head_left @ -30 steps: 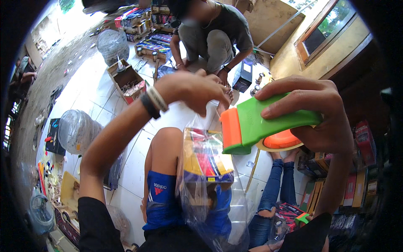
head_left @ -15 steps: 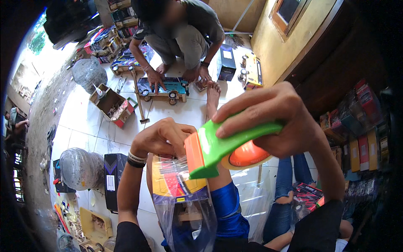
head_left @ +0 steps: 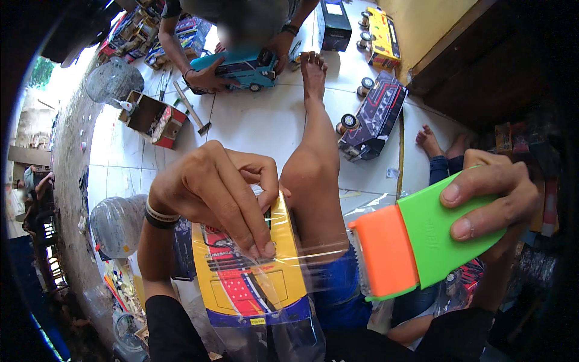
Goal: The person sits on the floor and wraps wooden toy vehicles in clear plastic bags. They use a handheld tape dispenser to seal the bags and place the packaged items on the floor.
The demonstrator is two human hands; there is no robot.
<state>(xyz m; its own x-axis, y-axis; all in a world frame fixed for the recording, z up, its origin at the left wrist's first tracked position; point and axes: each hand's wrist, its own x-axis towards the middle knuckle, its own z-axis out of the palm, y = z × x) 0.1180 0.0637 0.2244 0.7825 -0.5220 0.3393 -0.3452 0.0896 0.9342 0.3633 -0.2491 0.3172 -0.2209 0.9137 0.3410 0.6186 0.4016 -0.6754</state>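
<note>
A yellow, red and purple toy bus (head_left: 244, 295), partly in a clear plastic bag, stands upright at my lap. My left hand (head_left: 211, 187) curls over its upper end, fingertips pressed on its printed face. My right hand (head_left: 503, 196) grips a green and orange tape dispenser (head_left: 386, 250), its toothed edge turned toward the bus. A strip of clear tape (head_left: 330, 250) stretches between dispenser and bus, over my blue shorts. My left thumb is partly hidden behind the curled fingers.
Across from me, a person's hands hold a blue toy bus (head_left: 244, 69). Nearby lie a hammer (head_left: 192, 110) and an open wooden box (head_left: 145, 123). A black toy bus (head_left: 377, 114) rests on its side beyond my bare knee. A clear plastic-wrapped bundle (head_left: 117, 226) stands at left.
The dispenser has moved right and down, away from my left hand, drawing out tape. My view has tilted down. The other person has lifted and turned the blue bus.
</note>
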